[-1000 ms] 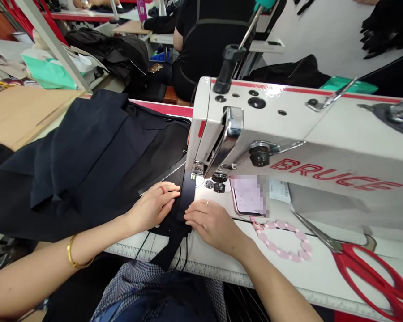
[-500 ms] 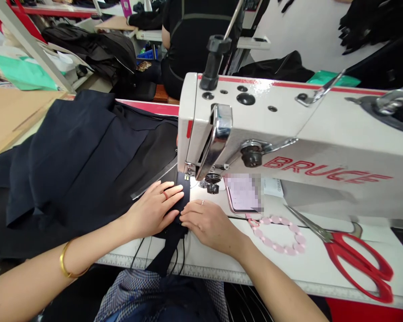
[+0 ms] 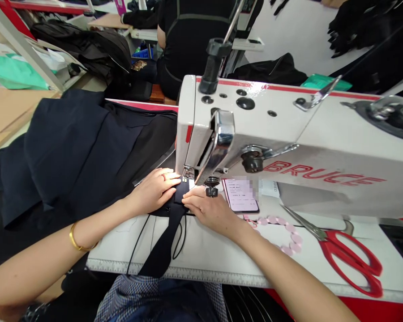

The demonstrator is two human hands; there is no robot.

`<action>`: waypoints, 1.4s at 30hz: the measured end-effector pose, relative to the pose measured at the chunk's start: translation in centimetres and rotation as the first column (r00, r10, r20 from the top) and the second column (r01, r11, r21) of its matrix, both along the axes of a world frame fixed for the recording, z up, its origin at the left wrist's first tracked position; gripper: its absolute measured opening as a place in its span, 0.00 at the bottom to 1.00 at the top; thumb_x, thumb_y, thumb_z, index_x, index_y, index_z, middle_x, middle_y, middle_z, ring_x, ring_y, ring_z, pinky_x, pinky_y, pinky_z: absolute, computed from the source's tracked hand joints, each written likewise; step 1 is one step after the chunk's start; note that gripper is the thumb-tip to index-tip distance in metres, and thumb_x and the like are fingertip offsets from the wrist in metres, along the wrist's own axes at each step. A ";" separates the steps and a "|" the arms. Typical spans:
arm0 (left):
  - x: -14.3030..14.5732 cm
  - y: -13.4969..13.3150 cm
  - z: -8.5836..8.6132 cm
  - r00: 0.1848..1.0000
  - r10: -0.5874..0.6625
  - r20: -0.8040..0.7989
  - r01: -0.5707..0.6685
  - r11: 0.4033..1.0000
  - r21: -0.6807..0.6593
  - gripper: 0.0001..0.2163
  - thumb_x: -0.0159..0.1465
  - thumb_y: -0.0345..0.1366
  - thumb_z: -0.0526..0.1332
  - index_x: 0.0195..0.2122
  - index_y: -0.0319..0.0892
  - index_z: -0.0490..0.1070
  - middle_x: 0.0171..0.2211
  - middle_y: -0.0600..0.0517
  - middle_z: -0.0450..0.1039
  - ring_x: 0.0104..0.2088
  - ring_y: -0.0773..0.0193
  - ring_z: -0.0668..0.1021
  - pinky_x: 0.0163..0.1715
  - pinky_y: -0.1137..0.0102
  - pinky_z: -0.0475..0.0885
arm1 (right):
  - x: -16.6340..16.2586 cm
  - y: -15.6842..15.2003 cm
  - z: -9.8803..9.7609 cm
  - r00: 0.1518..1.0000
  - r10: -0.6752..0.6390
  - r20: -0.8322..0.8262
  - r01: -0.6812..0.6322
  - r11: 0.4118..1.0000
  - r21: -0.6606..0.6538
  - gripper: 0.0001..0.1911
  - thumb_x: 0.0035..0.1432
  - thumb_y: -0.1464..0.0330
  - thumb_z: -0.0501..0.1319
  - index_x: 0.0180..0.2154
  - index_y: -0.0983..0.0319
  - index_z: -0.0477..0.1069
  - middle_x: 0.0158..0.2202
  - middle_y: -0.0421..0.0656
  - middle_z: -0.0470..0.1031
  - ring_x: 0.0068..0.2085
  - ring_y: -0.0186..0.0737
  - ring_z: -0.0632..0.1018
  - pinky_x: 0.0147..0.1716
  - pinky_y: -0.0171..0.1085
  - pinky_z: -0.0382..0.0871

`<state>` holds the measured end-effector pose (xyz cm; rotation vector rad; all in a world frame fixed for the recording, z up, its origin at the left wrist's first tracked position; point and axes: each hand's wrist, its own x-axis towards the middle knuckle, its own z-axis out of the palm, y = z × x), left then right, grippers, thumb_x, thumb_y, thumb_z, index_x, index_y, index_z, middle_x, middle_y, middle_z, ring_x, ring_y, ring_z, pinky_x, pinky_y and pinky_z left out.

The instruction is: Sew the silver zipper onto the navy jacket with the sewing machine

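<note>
A dark navy garment (image 3: 67,143) with a zipper (image 3: 154,167) lies on the sewing machine's table, its edge under the machine head (image 3: 191,120). My left hand (image 3: 154,191) rests flat on it, fingers stretched towards the presser foot area. Close to the needle, my right hand (image 3: 210,206) has its fingers bent together at the edge of a dark fabric band (image 3: 182,194). The band's loose tail (image 3: 161,250) runs back towards me over the table's ruler edge. Thin black cords (image 3: 179,241) hang beside that tail. The needle itself is hidden by the machine head.
A phone (image 3: 242,197) lies under the machine arm, with a pink beaded strap (image 3: 290,235) beside it. Red-handled scissors (image 3: 349,255) rest on the right. A ruler strip (image 3: 215,275) lines the front edge. A seated person (image 3: 201,40) in black is behind the machine.
Both hands and the band have moved forward, closer to the machine's needle area. More of the band's tail shows on the table. The camera view has shifted slightly.
</note>
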<state>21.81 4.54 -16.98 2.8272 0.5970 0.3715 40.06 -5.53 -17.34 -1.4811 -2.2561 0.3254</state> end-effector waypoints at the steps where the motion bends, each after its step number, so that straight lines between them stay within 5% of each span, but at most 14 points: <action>1: -0.2 -0.1 0.0 1.000 -0.006 0.028 0.007 1.000 -0.013 0.12 0.63 0.33 0.50 0.44 0.40 0.70 0.43 0.48 0.72 0.47 0.59 0.70 0.46 0.63 0.67 | 0.1 0.0 -0.1 1.000 0.013 -0.013 -0.013 1.000 0.001 0.08 0.58 0.73 0.55 0.34 0.59 0.73 0.39 0.39 0.75 0.40 0.36 0.73 0.39 0.35 0.65; 10: -0.3 -3.1 0.3 0.995 -0.069 0.075 0.059 0.989 0.135 0.11 0.64 0.33 0.50 0.37 0.38 0.72 0.36 0.47 0.72 0.38 0.62 0.73 0.38 0.66 0.71 | 0.0 -0.7 -0.3 0.999 -0.016 -0.028 0.017 0.998 0.053 0.11 0.61 0.69 0.51 0.37 0.60 0.72 0.36 0.42 0.75 0.38 0.36 0.72 0.38 0.37 0.64; 18: 0.3 -2.6 0.3 1.000 -0.019 0.019 0.017 0.998 0.056 0.09 0.63 0.34 0.52 0.36 0.40 0.71 0.36 0.48 0.70 0.37 0.63 0.72 0.36 0.68 0.71 | -0.3 -1.8 0.1 0.994 -0.024 0.108 0.007 0.988 0.151 0.10 0.61 0.73 0.51 0.35 0.63 0.70 0.31 0.43 0.73 0.36 0.37 0.72 0.32 0.35 0.60; 26: 0.6 -3.3 0.2 0.999 -0.052 0.000 0.051 0.979 0.196 0.12 0.64 0.32 0.49 0.30 0.39 0.71 0.30 0.51 0.70 0.33 0.64 0.71 0.32 0.70 0.68 | -0.5 -2.2 0.3 0.987 -0.034 0.156 0.002 0.980 0.198 0.10 0.59 0.75 0.51 0.33 0.62 0.71 0.25 0.41 0.70 0.29 0.37 0.70 0.26 0.37 0.53; 36: 0.9 -3.0 0.2 0.985 -0.161 0.065 0.140 0.957 0.255 0.14 0.65 0.29 0.47 0.27 0.37 0.69 0.27 0.53 0.71 0.28 0.69 0.71 0.27 0.73 0.65 | -0.7 -2.2 0.1 0.995 -0.072 0.071 0.061 0.987 0.149 0.10 0.60 0.73 0.52 0.32 0.62 0.71 0.30 0.44 0.71 0.38 0.40 0.71 0.34 0.37 0.62; 42: 0.6 -3.1 0.1 0.973 -0.201 0.116 0.151 0.928 0.341 0.13 0.65 0.28 0.46 0.32 0.37 0.70 0.33 0.51 0.73 0.33 0.68 0.73 0.34 0.73 0.71 | -0.7 -2.1 -0.1 0.995 -0.089 0.054 0.080 0.985 0.150 0.10 0.59 0.72 0.52 0.31 0.62 0.72 0.35 0.46 0.73 0.42 0.43 0.70 0.41 0.41 0.63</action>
